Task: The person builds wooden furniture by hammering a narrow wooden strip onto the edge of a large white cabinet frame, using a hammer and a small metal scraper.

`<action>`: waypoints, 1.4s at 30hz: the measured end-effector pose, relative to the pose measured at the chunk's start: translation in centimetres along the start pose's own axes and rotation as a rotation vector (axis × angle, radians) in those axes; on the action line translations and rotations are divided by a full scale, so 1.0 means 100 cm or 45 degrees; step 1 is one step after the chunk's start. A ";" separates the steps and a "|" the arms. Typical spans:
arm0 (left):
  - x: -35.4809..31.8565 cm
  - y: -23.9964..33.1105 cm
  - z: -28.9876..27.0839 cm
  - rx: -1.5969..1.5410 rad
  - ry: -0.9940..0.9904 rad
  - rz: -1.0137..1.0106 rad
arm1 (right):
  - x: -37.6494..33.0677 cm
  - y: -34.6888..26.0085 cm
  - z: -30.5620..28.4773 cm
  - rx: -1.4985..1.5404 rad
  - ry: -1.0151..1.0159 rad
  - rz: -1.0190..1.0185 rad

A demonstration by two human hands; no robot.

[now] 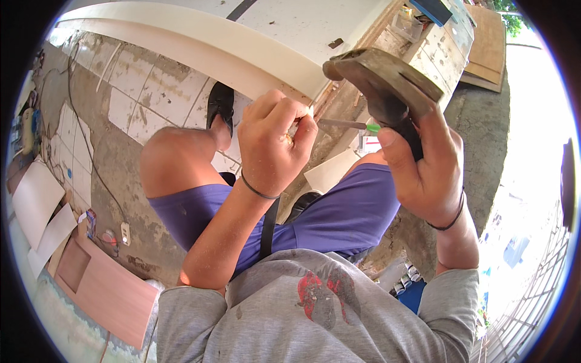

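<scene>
My right hand (423, 169) grips the dark handle of a hammer, whose worn metal head (381, 75) is raised near the top of the view. My left hand (272, 142) is closed in a fist just left of it, pinching something small at its fingertips, too small to identify. A thin metal rod with a green tip (351, 125) points out between the two hands. Both wrists carry a dark band. Below the hands are my knees in purple shorts (339, 212) and a grey shirt.
A long white board (200, 45) curves across the top, with rough wooden framing (357, 78) beside it. A tiled, dusty floor (139, 85) lies at left with a black cable, pinkish panels (115, 290) and white sheets. Plywood (487, 45) leans at upper right.
</scene>
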State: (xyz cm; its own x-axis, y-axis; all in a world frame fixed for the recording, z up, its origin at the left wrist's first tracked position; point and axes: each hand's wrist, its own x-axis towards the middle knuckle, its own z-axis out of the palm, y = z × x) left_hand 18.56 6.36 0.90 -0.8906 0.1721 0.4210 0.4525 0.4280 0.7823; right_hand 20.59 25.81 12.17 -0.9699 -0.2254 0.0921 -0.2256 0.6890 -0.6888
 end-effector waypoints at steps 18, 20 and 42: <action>0.001 0.002 0.001 0.012 0.014 -0.001 | -0.004 0.016 0.013 -0.079 -0.029 -0.099; 0.001 0.002 0.001 0.026 0.001 -0.005 | -0.001 0.014 0.011 -0.118 -0.167 -0.024; 0.001 0.002 0.002 0.013 0.012 -0.025 | -0.001 0.015 0.013 -0.060 -0.166 -0.023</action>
State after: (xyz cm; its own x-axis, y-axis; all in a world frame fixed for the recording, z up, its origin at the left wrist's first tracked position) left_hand 18.56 6.62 1.05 -0.8987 0.1555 0.4101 0.4347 0.4401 0.7857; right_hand 20.48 25.96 10.22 -0.9463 -0.3231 0.0079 -0.2495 0.7149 -0.6532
